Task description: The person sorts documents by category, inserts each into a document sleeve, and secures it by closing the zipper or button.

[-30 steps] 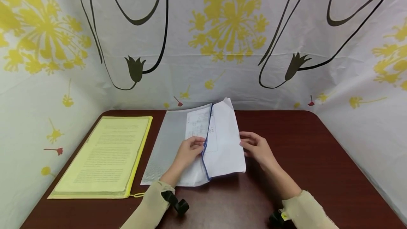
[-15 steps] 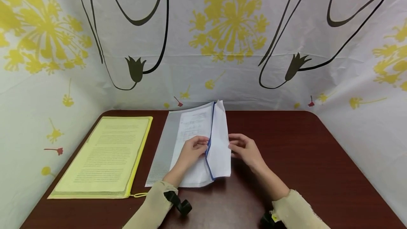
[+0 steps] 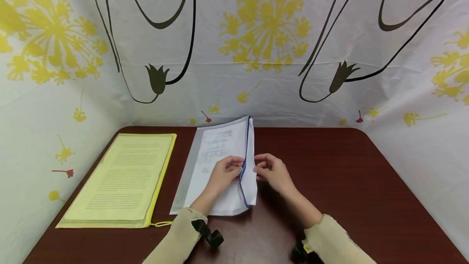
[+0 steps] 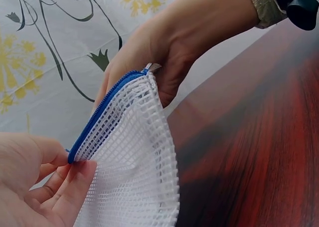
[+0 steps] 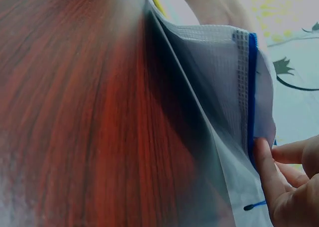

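A translucent mesh zip folder (image 3: 182, 190) with a blue zipper edge (image 4: 103, 107) lies at the middle of the table, its right side lifted. White printed papers (image 3: 253, 186) are mostly inside; a narrow strip sticks out past the zipper. My left hand (image 3: 221, 176) pinches the blue zipper edge between thumb and fingers, as the left wrist view also shows. On the other side, my right hand (image 3: 275, 175) holds the outer edge of the papers. In the right wrist view its thumb (image 5: 266, 169) lies close against the blue edge.
To the left lies a yellow zip folder (image 3: 121, 178) with printed sheets inside and a yellow loop (image 3: 161, 224) at its lower corner. The dark red wooden table (image 3: 348, 182) extends to the right. A patterned white curtain (image 3: 271, 93) hangs behind and at both sides.
My right hand has moved left, sliding the papers deeper into the mesh folder, so the protruding strip has narrowed. My left hand still holds the zipper edge and has shifted slightly right.
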Demonstrator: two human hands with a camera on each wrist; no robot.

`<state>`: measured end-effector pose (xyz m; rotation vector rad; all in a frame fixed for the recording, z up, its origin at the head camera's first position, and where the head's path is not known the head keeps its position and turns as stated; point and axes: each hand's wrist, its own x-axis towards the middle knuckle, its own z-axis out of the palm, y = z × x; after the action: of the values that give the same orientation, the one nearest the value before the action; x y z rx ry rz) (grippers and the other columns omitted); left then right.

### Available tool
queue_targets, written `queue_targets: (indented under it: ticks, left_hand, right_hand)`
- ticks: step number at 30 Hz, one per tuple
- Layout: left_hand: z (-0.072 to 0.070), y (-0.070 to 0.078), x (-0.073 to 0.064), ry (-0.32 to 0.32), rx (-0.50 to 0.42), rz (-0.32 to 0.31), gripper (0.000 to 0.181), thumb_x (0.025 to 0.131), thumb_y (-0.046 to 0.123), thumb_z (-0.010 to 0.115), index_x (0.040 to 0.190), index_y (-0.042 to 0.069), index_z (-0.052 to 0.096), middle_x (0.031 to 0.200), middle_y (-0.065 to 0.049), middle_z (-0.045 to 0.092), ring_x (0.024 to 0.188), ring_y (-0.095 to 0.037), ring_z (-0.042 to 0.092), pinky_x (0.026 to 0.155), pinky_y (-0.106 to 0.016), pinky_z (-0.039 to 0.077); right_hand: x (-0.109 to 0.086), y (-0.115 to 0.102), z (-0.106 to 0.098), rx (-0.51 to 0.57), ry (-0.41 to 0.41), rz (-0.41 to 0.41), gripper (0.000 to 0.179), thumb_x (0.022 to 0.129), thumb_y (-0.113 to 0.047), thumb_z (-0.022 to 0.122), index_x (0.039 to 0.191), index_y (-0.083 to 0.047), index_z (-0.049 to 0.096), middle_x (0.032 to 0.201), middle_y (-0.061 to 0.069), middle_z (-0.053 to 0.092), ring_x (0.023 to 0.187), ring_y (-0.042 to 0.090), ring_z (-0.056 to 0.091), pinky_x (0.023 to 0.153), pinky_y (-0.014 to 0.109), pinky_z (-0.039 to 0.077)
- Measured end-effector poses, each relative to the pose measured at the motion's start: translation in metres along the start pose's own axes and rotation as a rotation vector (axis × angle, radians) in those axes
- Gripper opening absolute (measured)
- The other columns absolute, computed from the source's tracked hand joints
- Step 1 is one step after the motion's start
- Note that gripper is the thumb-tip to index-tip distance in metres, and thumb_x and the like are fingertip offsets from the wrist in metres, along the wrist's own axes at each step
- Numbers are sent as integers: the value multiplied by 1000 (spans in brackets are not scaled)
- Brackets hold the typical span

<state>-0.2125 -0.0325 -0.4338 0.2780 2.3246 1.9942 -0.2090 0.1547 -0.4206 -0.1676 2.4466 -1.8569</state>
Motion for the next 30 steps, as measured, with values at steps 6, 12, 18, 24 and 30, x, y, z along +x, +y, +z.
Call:
queue_targets:
  ticks: [6, 12, 18, 24, 30]
  left_hand:
    - [2, 1, 0, -16, -6, 36, 24, 92, 0, 61, 115, -3, 68, 104, -22, 70, 85, -12, 66, 70, -17, 52]
    - [4, 1, -1, -45, -28, 45, 25, 92, -1, 61, 116, -6, 67, 105, -24, 68, 86, -13, 66, 70, -21, 56]
    - [3, -2, -3, -40, -28, 32, 24, 93, -2, 60, 116, -6, 66, 105, -24, 68, 88, -15, 68, 73, -26, 59]
    - [0, -4, -5, -22, -44, 10, 25, 93, -2, 60, 117, -6, 66, 105, -24, 68, 89, -16, 69, 76, -29, 61]
    - [0, -3, -6, -8, -58, -13, 25, 94, 0, 60, 117, -6, 66, 104, -23, 68, 85, -9, 66, 73, -28, 60]
  right_hand:
    - [4, 0, 9, -74, -8, -8, 31, 90, 3, 68, 121, 4, 64, 90, 18, 72, 75, 12, 70, 67, 30, 63]
    - [8, 1, 17, -140, -53, -7, 29, 90, 4, 66, 119, 5, 63, 91, 18, 75, 74, 16, 72, 63, 31, 62]
    - [11, 3, 15, -193, -96, -16, 28, 92, -1, 65, 120, 5, 64, 93, 18, 76, 72, 15, 70, 60, 30, 61]
    - [17, 4, 6, -136, -169, -1, 28, 95, -5, 64, 120, 6, 64, 95, 21, 75, 76, 17, 72, 64, 32, 62]
    - [29, 4, -9, -127, -184, 25, 29, 97, -7, 60, 122, 7, 64, 102, 24, 73, 82, 20, 74, 70, 34, 63]
